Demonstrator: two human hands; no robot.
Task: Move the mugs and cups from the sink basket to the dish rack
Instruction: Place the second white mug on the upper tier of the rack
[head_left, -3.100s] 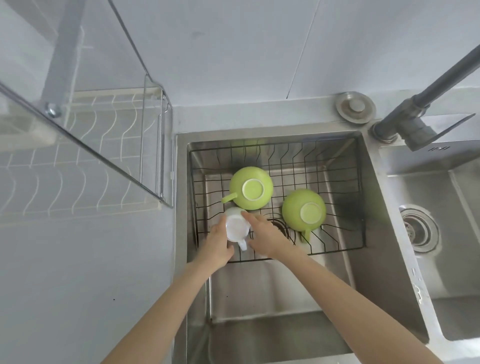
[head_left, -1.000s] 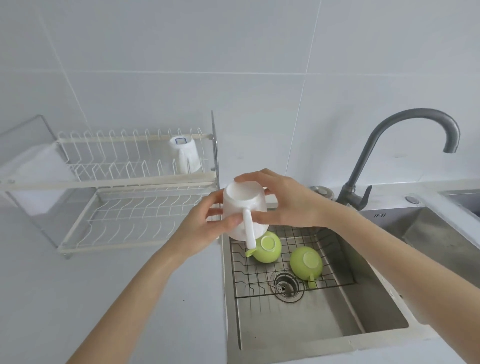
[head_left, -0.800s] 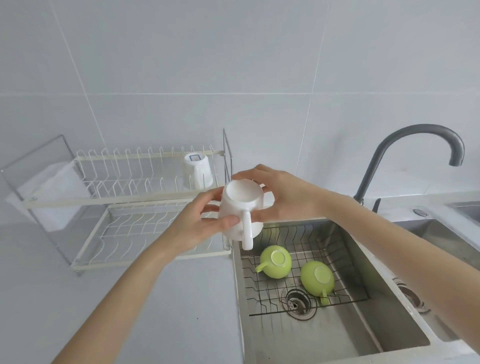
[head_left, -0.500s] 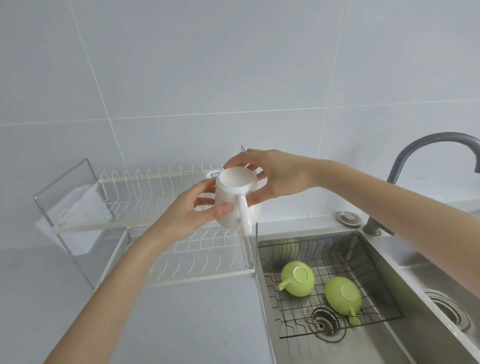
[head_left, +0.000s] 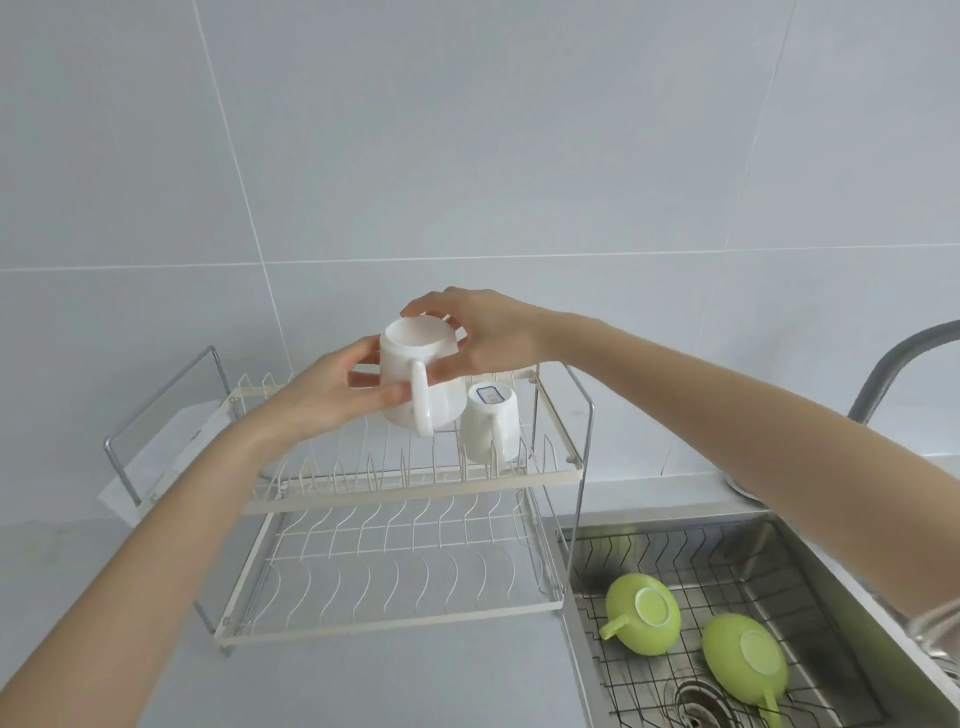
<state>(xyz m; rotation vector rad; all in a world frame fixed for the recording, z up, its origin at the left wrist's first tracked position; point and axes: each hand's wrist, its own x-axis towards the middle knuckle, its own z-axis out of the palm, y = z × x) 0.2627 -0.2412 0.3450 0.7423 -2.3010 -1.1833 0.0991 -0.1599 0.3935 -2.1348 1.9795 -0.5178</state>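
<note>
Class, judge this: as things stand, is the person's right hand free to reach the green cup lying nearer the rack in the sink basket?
Probably not yet: the right hand and left hand both grip the upside-down white mug. The green cup itself lies uncovered.

The upside-down white ceramic mug, gripped three seconds ago in the black wire sink basket beside the two green cups, has been lifted out and carried leftward; it is now held by the left hand and the right hand above the upper tier of the white wire dish rack, just beside the inverted white mug with a blue-edged label; the view has been raised from the sink toward the wall.
</note>
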